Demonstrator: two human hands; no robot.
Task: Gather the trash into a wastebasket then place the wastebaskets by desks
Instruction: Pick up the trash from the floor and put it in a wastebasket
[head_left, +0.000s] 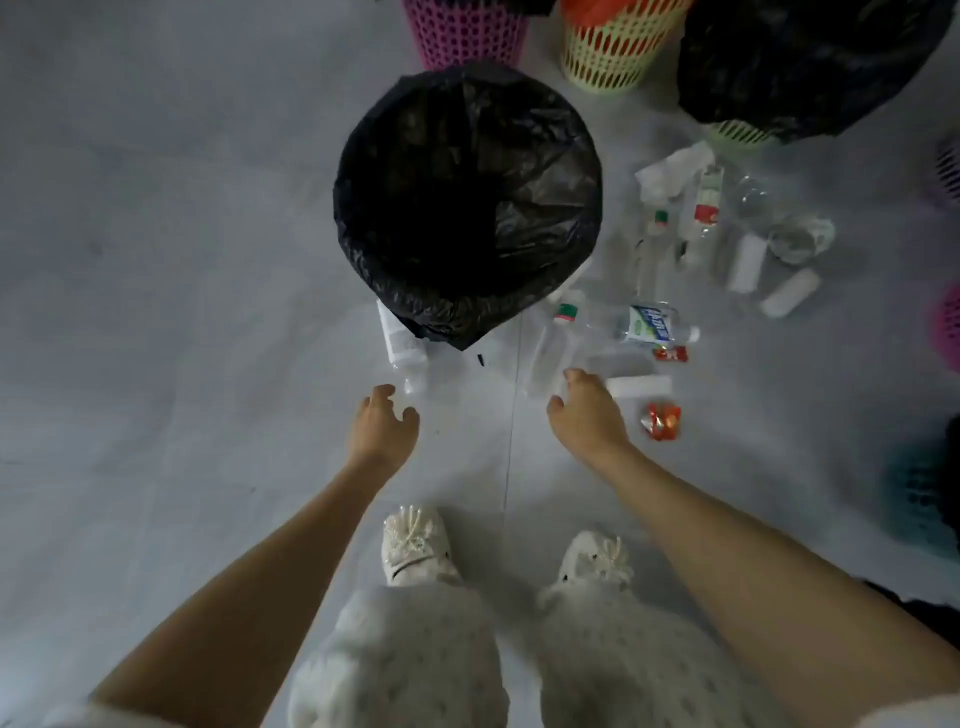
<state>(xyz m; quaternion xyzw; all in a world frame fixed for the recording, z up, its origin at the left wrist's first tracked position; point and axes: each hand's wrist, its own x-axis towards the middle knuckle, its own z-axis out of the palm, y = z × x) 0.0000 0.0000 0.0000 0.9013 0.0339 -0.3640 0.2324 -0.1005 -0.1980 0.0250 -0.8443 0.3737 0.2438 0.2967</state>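
A wastebasket lined with a black bag (467, 202) stands open on the grey floor ahead of me. Trash lies around its near and right sides: a clear bottle with a white label (400, 343), a clear bottle with a red-and-green cap (558, 338), a crushed bottle with a blue-green label (647, 325), a white roll (639, 386) and red wrappers (661, 421). My left hand (384, 423) hovers with loosely curled fingers just short of the labelled bottle, holding nothing. My right hand (584, 408) reaches down beside the capped bottle and the white roll, fingers loosely bent, holding nothing.
More bottles, white rolls and crumpled paper (727, 228) lie scattered to the right. A pink basket (465, 31) and a yellow basket with an orange liner (618, 47) stand behind, a full black bag (810, 62) at top right. My feet (415, 545) stand close below.
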